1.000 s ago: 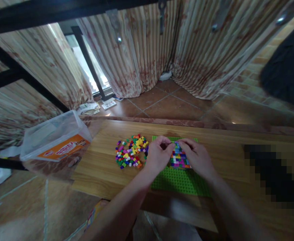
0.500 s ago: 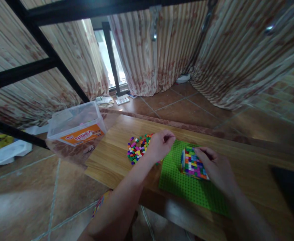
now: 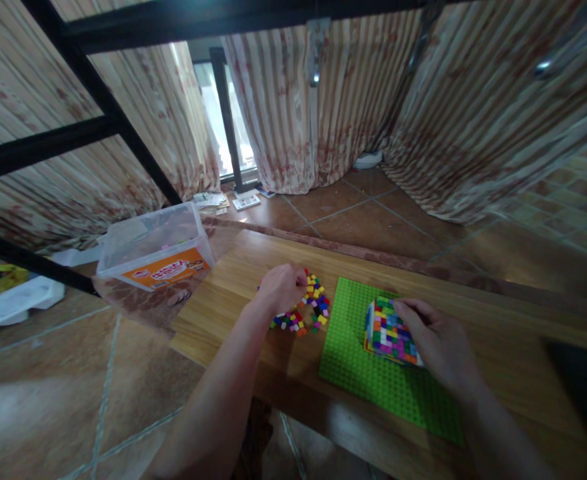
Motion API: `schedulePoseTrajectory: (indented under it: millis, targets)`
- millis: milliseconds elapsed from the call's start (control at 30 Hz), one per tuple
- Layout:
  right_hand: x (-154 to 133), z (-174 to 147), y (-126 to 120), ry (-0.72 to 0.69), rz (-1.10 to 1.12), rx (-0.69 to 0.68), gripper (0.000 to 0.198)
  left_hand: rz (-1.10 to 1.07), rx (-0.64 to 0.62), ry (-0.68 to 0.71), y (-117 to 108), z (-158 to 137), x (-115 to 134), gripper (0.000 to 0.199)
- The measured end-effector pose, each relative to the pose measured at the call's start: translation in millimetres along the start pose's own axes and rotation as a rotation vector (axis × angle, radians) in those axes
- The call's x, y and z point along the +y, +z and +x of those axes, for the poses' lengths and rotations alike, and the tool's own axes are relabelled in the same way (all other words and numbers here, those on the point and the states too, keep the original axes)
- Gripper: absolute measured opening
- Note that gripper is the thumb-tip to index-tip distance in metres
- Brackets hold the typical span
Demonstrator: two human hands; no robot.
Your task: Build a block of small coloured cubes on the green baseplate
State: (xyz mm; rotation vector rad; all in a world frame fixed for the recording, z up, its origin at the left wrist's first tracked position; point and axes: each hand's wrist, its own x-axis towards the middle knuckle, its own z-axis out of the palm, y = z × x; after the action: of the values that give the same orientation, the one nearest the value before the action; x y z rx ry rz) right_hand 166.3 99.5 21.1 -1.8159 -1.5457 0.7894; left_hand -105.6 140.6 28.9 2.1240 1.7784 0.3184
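My left hand (image 3: pixel 284 290) hovers over a pile of small colourful bricks (image 3: pixel 318 303) on the wooden table, its fingers curled together; whether a brick is between them is hidden. A block built of many coloured bricks (image 3: pixel 391 333) sits over the green baseplate (image 3: pixel 346 360). My right hand (image 3: pixel 431 333) grips this brick block at its right side, thumb along the upper edge. Part of the block's right end is hidden behind that hand.
A clear plastic box (image 3: pixel 156 247) with an orange label stands on the floor left of the wooden table (image 3: pixel 223 300). A dark flat object (image 3: pixel 578 380) lies at the table's right. Black metal bars (image 3: pixel 106 100) cross the upper left, before striped curtains (image 3: pixel 283 107).
My left hand has moved left, from beside the baseplate to over the loose bricks. My right hand stays at the brick block, which looks slightly more tilted.
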Motion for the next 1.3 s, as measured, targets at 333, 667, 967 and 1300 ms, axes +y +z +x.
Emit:
schedulePoseTrajectory:
  millis: [333, 667, 967, 1300]
  targets:
    - [-5.8, -1.8, -1.0, -0.019, -0.02, 0.007, 0.039, -0.042, 0.012, 0.011, -0.7, -1.0, 6.0, 0.014]
    - [-7.3, -2.0, -1.0, 0.008, 0.012, -0.022, 0.04, -0.9, -0.061, 0.123, 17.5, 2.3, 27.2, 0.016]
    - [-4.1, -2.1, -0.3, -0.05, -0.004, -0.018, 0.038, -1.193, -0.304, 0.0, 38.5, -3.0, 63.4, 0.025]
    - [-5.8, -1.2, -1.1, -0.083, -0.04, -0.02, 0.041, -1.205, -0.319, 0.074, 43.6, -4.9, 67.2, 0.012]
